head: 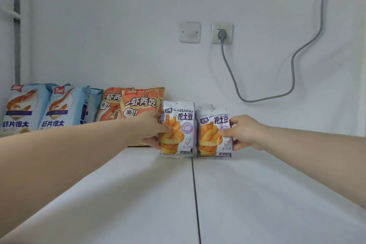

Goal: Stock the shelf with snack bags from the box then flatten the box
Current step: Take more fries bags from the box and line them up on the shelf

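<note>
Two small white-and-purple fries bags stand upright side by side on the white shelf (pixel 257 194). My left hand (pixel 150 130) grips the left fries bag (pixel 178 134) by its left edge, thumb on the front. My right hand (pixel 243 131) grips the right fries bag (pixel 213 136) by its right edge. Another such bag peeks out behind the right one. To the left stand two orange shrimp snack bags (pixel 136 103) and light blue shrimp chip bags (pixel 59 107) against the back wall. The box is out of view.
A seam (pixel 195 194) runs front to back down the shelf. On the back wall sit a blank plate (pixel 189 32) and a socket (pixel 222 33) with a grey cable (pixel 297 53) looping right. A white upright (pixel 16 45) stands at far left.
</note>
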